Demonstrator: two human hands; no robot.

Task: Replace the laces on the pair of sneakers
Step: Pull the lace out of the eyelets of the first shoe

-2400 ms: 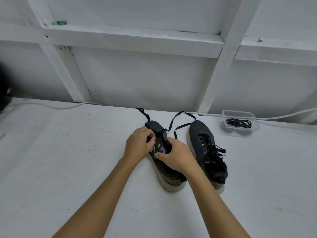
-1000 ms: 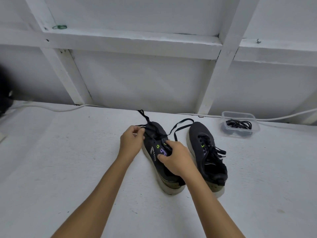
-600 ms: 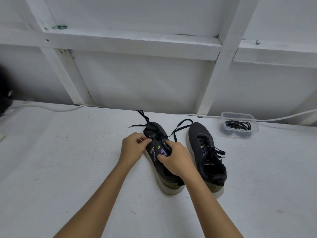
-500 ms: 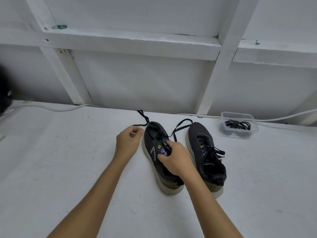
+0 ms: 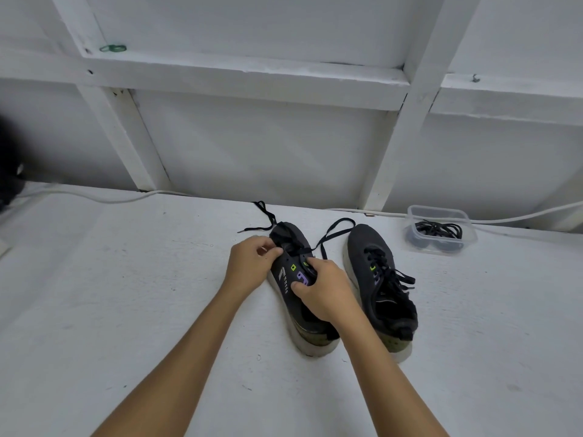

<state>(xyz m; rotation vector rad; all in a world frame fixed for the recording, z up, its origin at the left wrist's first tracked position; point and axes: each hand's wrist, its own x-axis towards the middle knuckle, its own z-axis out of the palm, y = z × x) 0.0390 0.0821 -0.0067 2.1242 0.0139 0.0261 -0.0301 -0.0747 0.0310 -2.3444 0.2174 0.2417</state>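
Two dark sneakers stand side by side on the white surface. The left sneaker (image 5: pixel 291 247) has green and purple eyelet tabs, and its black lace (image 5: pixel 334 230) trails loose past the toe on both sides. My left hand (image 5: pixel 250 266) pinches the lace at the front eyelets on the shoe's left side. My right hand (image 5: pixel 325 288) grips the middle of this shoe, thumb on its side and fingers over the tongue. The right sneaker (image 5: pixel 378 279) is laced, with its ends lying loose.
A clear plastic tub (image 5: pixel 441 230) holding black laces sits at the back right. A white cable (image 5: pixel 110 198) runs along the foot of the white framed wall (image 5: pixel 252 152). A dark object (image 5: pixel 8 171) shows at the left edge.
My left hand went out to the left pulling the lace, then came back to the shoe's front eyelets. My right hand stayed on the shoe.
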